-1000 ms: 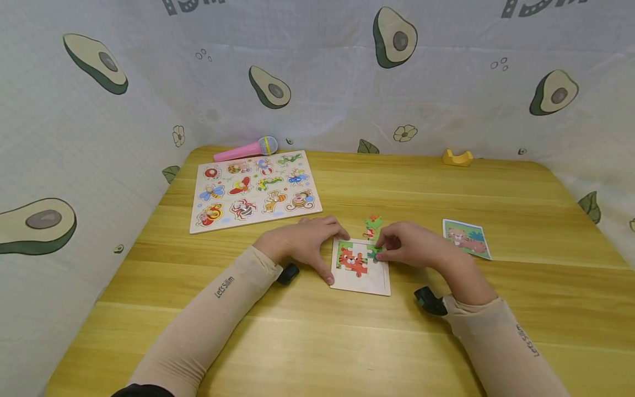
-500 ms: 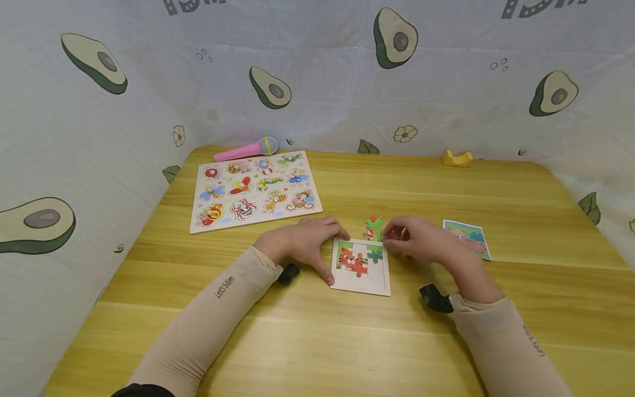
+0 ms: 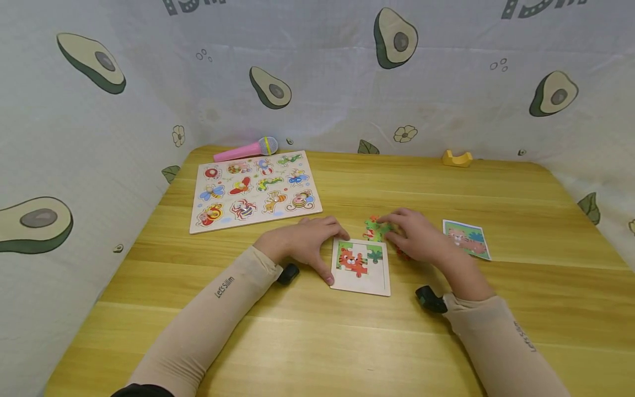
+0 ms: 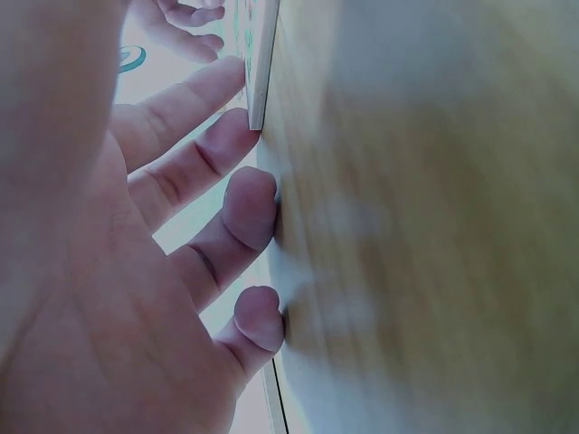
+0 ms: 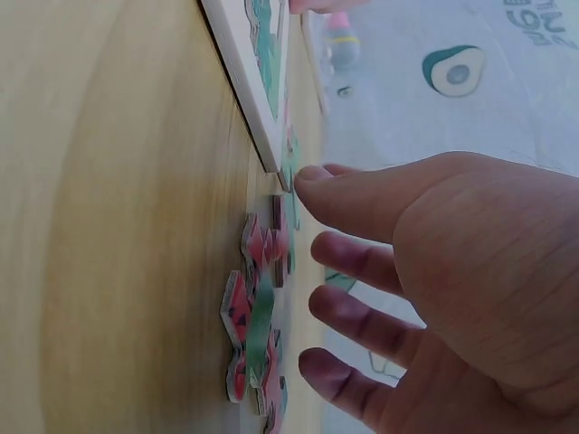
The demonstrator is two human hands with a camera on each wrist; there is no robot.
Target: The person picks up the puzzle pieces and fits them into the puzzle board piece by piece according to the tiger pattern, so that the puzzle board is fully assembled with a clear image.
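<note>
A small white puzzle board (image 3: pixel 349 282) lies on the table with red tiger-face pieces (image 3: pixel 353 262) at its left and a green piece (image 3: pixel 375 253) at its upper right. My left hand (image 3: pixel 305 242) rests at its left side, thumb by the lower left corner and index finger at the upper edge. Just beyond the board is a cluster of loose green and red jigsaw pieces (image 3: pixel 372 227). Over these hovers my right hand (image 3: pixel 419 234), fingers extended and nothing gripped. In the right wrist view, overlapping loose pieces (image 5: pixel 237 316) lie below the fingertips.
A wooden insect peg puzzle (image 3: pixel 255 190) lies at the back left, with a pink toy microphone (image 3: pixel 243 150) behind it. To the right is a picture card (image 3: pixel 466 238). A yellow curved block (image 3: pixel 457 158) sits at the table's back edge.
My right hand has let go of the green piece at the board's upper right and moved right, then over the loose pieces with its fingers spreading. My left hand has stayed put.
</note>
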